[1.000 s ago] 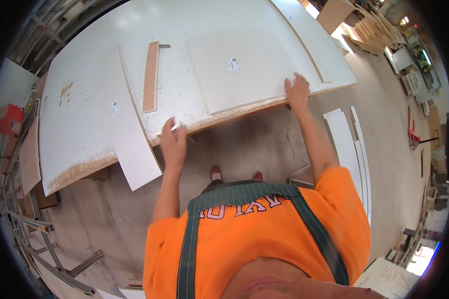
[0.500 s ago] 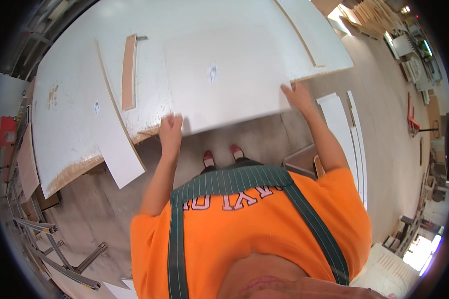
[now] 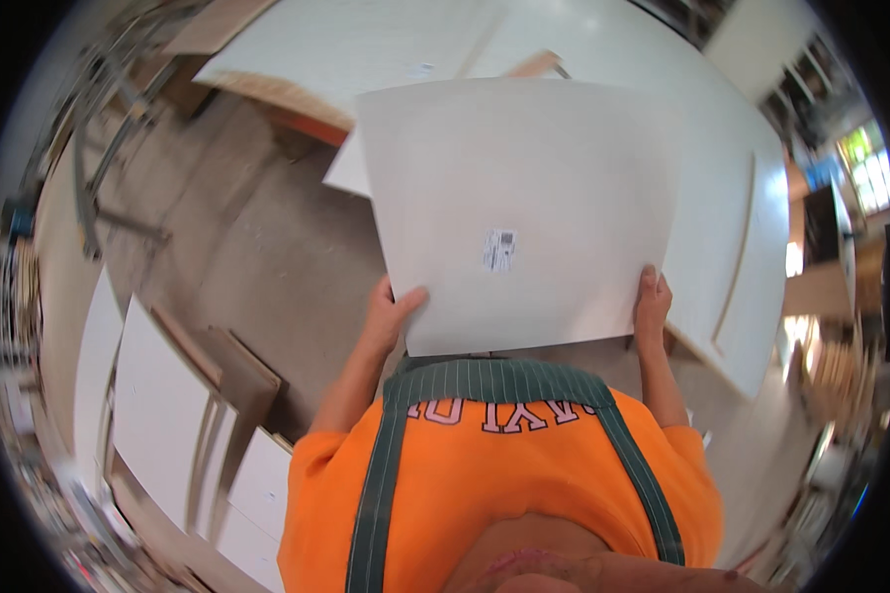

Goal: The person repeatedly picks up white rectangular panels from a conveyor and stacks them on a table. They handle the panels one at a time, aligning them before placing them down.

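Note:
A large white rectangular panel [image 3: 554, 178] with a small printed label [image 3: 499, 251] is held up in front of my body. My left hand [image 3: 394, 306] grips its left edge near the close corner, thumb lying on the upper face. On the opposite edge, my right hand [image 3: 651, 298] is closed the same way, its thumb on top. The fingers of both hands are mostly hidden beneath the panel. Behind it spreads the big white worktable [image 3: 297, 49], partly covered from sight by the panel.
Several white boards [image 3: 163, 415] stand at the lower left, beside brown panels [image 3: 242, 371]. A metal frame [image 3: 94, 198] is at the far left. On the table's right side lies a narrow strip [image 3: 737, 252]. Stacked wooden pieces [image 3: 831, 385] are at the right edge.
The panel has come up off the table and toward my body, with both hands now holding its side edges. My view has turned to the left, showing boards on that side.

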Action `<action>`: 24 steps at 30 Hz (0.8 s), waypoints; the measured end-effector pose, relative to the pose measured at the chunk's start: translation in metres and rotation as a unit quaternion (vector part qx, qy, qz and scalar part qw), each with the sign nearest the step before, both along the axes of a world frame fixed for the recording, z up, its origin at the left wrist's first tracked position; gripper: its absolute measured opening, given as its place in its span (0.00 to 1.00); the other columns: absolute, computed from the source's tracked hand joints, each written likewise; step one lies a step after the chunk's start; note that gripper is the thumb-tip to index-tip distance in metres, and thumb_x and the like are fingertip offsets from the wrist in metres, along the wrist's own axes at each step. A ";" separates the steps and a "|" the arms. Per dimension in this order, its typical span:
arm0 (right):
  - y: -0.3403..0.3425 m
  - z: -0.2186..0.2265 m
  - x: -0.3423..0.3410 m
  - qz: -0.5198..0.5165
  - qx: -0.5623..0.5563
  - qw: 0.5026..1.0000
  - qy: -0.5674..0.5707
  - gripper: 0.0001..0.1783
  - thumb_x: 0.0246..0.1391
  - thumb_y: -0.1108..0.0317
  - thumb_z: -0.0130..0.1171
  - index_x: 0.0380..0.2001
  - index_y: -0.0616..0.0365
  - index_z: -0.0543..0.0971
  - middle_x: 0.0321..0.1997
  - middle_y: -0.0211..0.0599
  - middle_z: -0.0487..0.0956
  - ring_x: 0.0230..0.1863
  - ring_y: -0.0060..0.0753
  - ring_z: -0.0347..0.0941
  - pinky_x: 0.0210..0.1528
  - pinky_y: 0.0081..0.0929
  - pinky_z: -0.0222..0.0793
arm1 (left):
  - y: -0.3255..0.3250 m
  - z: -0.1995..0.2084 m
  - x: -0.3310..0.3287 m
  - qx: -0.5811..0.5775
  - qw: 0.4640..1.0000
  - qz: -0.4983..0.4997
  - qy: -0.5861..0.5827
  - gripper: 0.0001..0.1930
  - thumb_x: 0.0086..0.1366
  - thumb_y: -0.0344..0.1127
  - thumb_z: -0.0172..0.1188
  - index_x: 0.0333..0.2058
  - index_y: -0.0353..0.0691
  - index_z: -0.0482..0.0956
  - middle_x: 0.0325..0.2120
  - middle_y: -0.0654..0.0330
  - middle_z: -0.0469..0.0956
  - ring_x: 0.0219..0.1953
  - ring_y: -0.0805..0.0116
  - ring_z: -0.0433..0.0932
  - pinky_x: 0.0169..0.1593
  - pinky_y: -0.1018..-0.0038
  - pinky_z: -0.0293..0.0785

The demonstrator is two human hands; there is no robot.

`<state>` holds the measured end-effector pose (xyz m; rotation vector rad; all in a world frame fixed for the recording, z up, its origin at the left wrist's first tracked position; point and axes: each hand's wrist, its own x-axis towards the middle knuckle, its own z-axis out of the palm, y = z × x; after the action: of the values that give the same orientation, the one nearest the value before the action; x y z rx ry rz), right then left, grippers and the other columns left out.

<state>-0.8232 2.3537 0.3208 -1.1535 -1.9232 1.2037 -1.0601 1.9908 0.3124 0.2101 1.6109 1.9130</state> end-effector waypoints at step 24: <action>-0.603 0.045 -0.338 0.822 0.119 0.518 -0.203 0.34 0.56 0.43 0.57 0.38 0.73 0.78 0.30 0.31 0.75 0.31 0.21 0.66 0.35 0.24 0.65 | -0.286 -0.039 0.308 0.272 0.544 0.792 -0.043 0.19 0.63 0.35 0.59 0.49 0.28 0.73 0.39 0.54 0.78 0.38 0.67 0.78 0.41 0.72 0.75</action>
<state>-1.1610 1.7503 0.3662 1.2464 -3.3624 1.2025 -0.7523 1.7046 0.2729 -1.6732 0.7987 3.5051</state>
